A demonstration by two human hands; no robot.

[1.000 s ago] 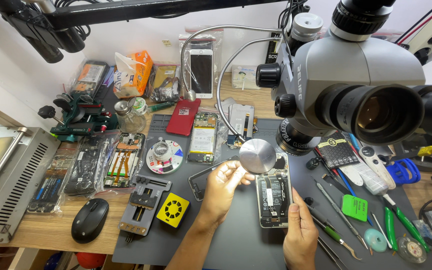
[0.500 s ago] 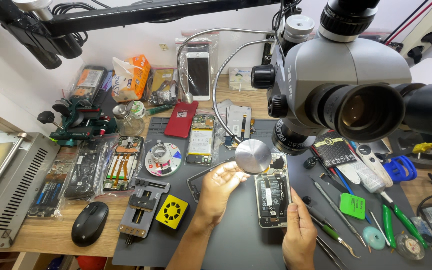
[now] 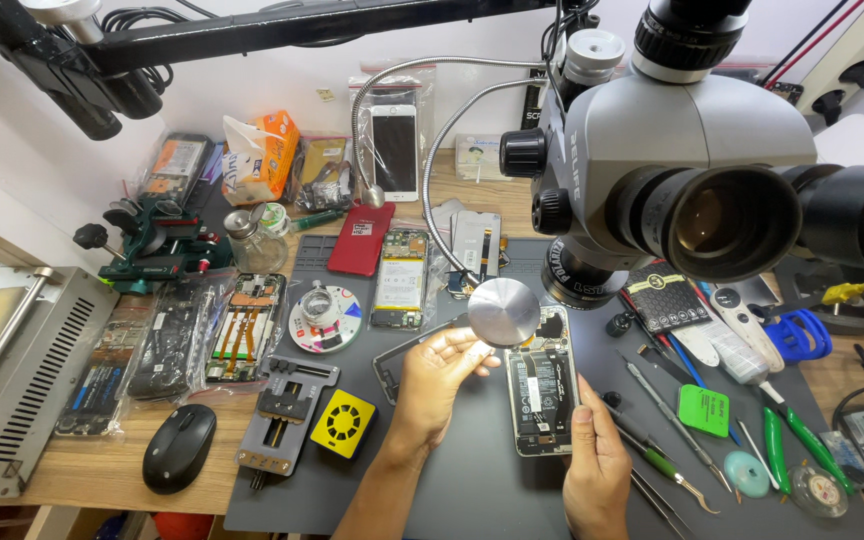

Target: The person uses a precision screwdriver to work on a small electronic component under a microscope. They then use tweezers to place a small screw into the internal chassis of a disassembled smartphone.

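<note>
The left hand [image 3: 439, 372] fingers are grasping the round disc [image 3: 503, 313] while the right hand [image 3: 597, 470] fingers are gripping the opened phone [image 3: 542, 385] above the mat [image 3: 492, 490].

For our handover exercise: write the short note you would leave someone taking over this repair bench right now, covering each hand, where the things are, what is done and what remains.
Left hand: fingers at the edge of the round metal disc, just above the phone; grip unclear.
Right hand: steadies the lower end of the opened phone, which lies on the dark mat under the microscope.
Nearby: a black frame left of the phone, tweezers and picks to its right.
Done: back is off, battery and board exposed.
Left: the phone is not yet closed; the disc is not set down.
</note>
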